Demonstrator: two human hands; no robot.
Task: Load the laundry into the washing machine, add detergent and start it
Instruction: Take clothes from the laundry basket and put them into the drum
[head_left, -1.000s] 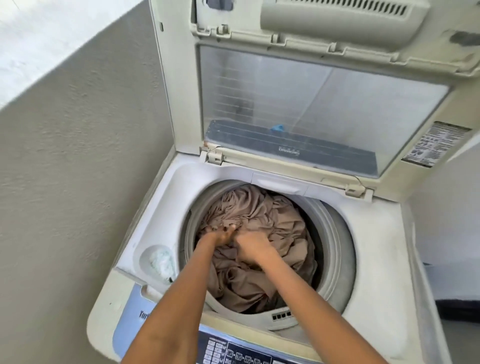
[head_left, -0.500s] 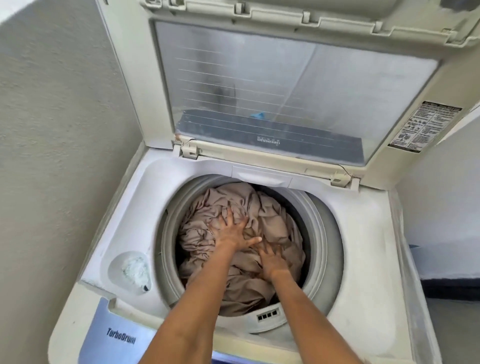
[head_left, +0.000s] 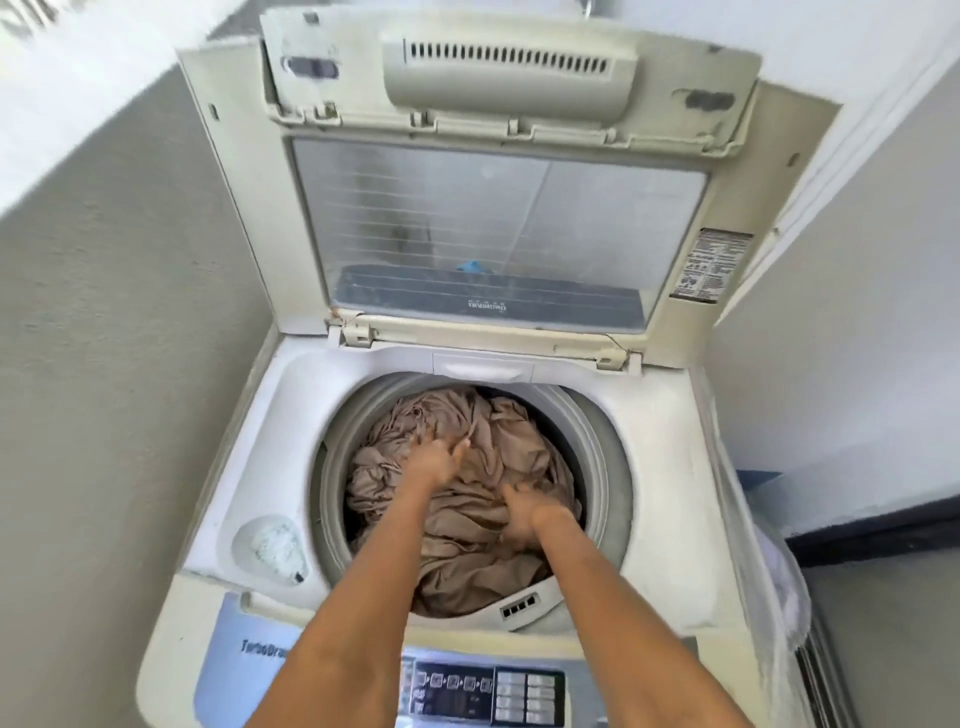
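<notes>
A white top-loading washing machine (head_left: 670, 467) stands with its lid (head_left: 498, 223) raised upright at the back. Crumpled beige laundry (head_left: 498, 431) fills the round drum. Both my arms reach into the drum. My left hand (head_left: 434, 460) presses down on the cloth near the drum's middle, fingertips sunk into the folds and thumb out to the right. My right hand (head_left: 522, 519) presses on the cloth lower and to the right, fingers spread. The hands are blurred. Neither lifts any cloth.
A round recess (head_left: 270, 543) with white residue sits on the machine's top at the left of the drum. The control panel (head_left: 498, 691) with buttons lies at the near edge. Grey walls stand close on both sides. Clear plastic sheeting (head_left: 779, 597) hangs at the machine's right.
The view has tilted up and pulled back. My hands have moved apart on the cloth, the left a little farther back, the right to the near right of the drum.
</notes>
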